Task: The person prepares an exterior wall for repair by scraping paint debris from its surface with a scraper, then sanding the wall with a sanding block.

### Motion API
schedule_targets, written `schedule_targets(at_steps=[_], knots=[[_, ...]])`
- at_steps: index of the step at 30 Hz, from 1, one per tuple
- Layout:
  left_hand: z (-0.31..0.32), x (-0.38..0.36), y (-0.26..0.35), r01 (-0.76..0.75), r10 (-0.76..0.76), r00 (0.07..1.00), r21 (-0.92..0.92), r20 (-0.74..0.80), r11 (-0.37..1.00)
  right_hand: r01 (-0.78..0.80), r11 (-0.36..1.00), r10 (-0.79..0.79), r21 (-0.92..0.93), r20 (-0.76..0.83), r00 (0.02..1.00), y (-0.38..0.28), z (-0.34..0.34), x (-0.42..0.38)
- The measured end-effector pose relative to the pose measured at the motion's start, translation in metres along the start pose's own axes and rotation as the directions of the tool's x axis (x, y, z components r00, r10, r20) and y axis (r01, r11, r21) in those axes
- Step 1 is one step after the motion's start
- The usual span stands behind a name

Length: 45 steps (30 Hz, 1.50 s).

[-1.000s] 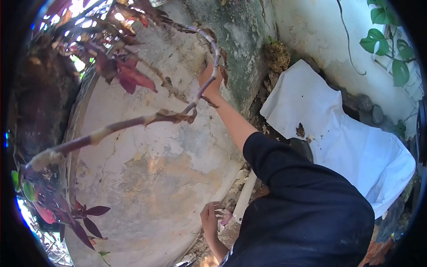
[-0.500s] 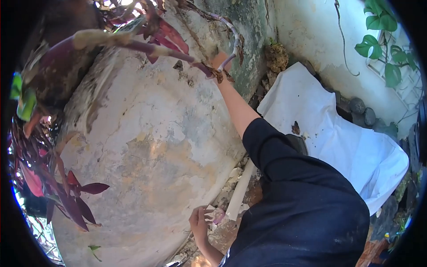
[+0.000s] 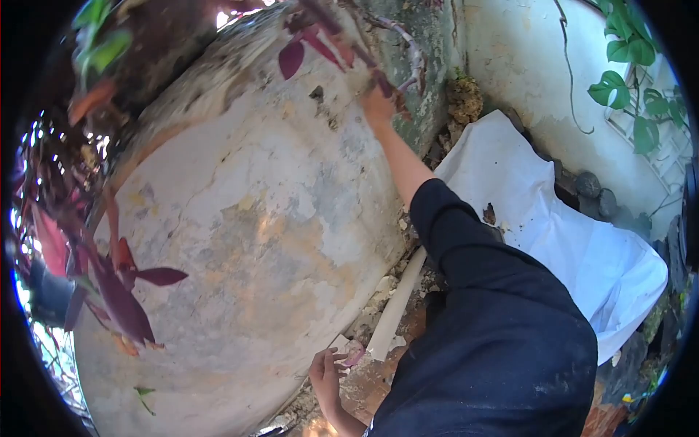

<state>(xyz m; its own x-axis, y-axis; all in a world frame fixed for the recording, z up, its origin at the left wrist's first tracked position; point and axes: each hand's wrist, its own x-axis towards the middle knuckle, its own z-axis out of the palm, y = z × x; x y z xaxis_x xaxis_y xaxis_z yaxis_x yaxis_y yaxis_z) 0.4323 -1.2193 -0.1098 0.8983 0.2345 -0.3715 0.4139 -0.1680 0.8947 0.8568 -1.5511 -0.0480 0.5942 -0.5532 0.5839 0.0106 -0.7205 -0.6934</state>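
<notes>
My right hand (image 3: 378,106) is at the end of my stretched-out arm, against or close to the upper part of a rounded, weathered, pale wall (image 3: 240,284). A purple plant stem (image 3: 349,44) with dark red leaves crosses in front of it and hides most of its fingers. Whether it grips anything is not visible. Low in the view, my left hand (image 3: 327,370) hovers beside the wall's lower edge, its fingers loosely bent and apart. Close to its fingertips lies a small pinkish-purple curved thing (image 3: 354,354) that I cannot make out. Next to that is a pale pipe (image 3: 397,309).
A white cloth (image 3: 561,233) with brown debris covers the ground at the right. Dark stones (image 3: 595,193) lie along the white back wall (image 3: 520,73). Green climbing leaves (image 3: 633,47) hang at upper right, and reddish-purple plants (image 3: 120,302) crowd the left.
The view has shifted a little. The purple stem has swung up and right across the view, uncovering more wall and my right forearm. My left hand has dropped slightly from the pinkish thing.
</notes>
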Motion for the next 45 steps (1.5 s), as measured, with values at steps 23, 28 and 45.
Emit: schedule_targets(at_steps=[23,28,45], knots=[[0.027,0.022,0.025,0.006,-0.013,0.995,0.066,0.102,0.998,0.15,0.989,-0.143,-0.005,-0.348,0.927,0.054,-0.007,0.002],[0.03,0.018,0.041,-0.002,-0.007,0.994,0.088,0.111,0.996,-0.222,0.954,0.25,0.2,-0.129,0.96,0.024,-0.014,-0.015],[0.031,0.0,0.078,-0.083,0.082,0.997,0.159,0.009,0.984,0.009,1.0,-0.007,0.009,-0.228,0.974,0.03,0.027,-0.024]])
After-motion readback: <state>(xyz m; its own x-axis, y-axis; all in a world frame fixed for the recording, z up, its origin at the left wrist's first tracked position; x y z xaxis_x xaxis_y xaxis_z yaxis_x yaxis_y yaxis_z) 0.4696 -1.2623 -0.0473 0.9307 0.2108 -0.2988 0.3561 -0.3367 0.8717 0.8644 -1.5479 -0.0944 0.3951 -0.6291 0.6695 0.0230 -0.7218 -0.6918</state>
